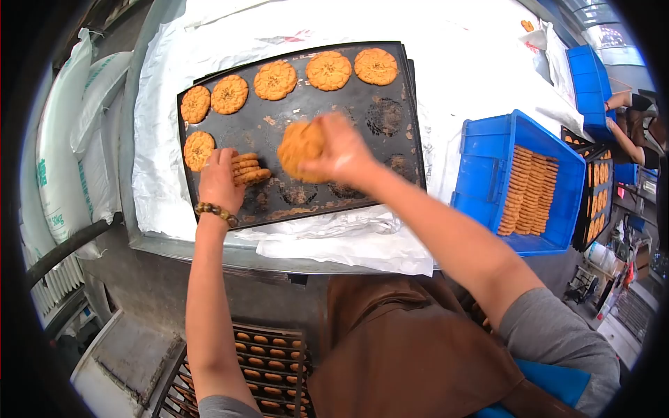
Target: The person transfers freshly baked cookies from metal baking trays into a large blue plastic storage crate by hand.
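My left hand (219,182), with a beaded bracelet at the wrist, is closed around a small stack of round golden-brown cookies (249,169) at the near-left part of a dark baking tray (240,132). Over the middle of that tray, my right hand (339,150) grips a cookie (300,150), smeared by motion. Along the tray's far edge lies a row of cookies (275,80), with one more cookie (199,150) at the left edge beside my left hand. Dark round marks show on the tray's right side.
Right of the tray stands a blue crate (479,167) holding rows of stacked cookies (527,191). Beyond it, a person's arms (625,139) reach to another blue crate (587,80). White sacks (66,153) stand at left. Below the table is a rack of cookie trays (272,362).
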Motion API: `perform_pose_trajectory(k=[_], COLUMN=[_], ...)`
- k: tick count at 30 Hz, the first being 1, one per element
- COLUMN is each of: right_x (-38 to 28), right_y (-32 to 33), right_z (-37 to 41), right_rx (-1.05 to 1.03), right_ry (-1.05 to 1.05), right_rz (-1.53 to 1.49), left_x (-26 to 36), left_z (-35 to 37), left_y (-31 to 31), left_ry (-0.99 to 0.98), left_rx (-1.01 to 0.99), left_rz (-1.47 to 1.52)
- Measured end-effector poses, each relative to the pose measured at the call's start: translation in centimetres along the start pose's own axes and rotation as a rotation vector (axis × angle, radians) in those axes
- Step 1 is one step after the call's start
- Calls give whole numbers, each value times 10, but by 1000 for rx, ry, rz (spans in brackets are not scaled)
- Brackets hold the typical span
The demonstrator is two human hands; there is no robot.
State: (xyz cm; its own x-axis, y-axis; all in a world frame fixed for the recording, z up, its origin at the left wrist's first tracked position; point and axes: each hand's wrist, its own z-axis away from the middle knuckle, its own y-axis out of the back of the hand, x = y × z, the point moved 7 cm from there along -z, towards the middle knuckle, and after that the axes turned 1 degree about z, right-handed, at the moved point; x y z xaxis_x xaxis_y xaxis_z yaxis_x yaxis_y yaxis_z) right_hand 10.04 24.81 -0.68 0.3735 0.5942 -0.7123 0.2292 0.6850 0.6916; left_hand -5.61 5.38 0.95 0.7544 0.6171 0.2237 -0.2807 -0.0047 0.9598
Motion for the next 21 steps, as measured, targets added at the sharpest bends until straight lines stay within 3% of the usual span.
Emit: perform_pose_trajectory(k=[1,3,5,7,10,13,14,17,19,20,21], right_x=[20,93,109,153,174,174,176,167,156,118,104], right_y=[21,41,93,110,118,115,114,108,108,118,116], right_z=[-11,-48,-62,-89,-109,-113,-116,-101,-88,-65,-45], right_rx=[40,13,13,-63,-152,-251,-247,-286,-24,-131,-94], right_ry=[-39,-171,-358,-400,-444,-429,-398,-347,-100,-201,-208], right_rz=[-22,-509,-570,-513,-457,-419,-363,-328,34,203,189], left_x=[-8,-14,-13,-2,13,37,46,53,65,65,65], left_z=[-1,-8,-16,-32,-62,-93,-105,-141,-160,-173,-187], left_y=[-2,-3,4,9,-13,-22,-18,-30,-26,-28,-32], left_ry=[90,49,156,154,118,99,60,34,-4,9,20], left_rx=[-55,-10,-85,-134,-267,-353,-342,-348,-308,-324,-341], left_rz=[101,141,410,414,885,958,783,809,781,815,848])
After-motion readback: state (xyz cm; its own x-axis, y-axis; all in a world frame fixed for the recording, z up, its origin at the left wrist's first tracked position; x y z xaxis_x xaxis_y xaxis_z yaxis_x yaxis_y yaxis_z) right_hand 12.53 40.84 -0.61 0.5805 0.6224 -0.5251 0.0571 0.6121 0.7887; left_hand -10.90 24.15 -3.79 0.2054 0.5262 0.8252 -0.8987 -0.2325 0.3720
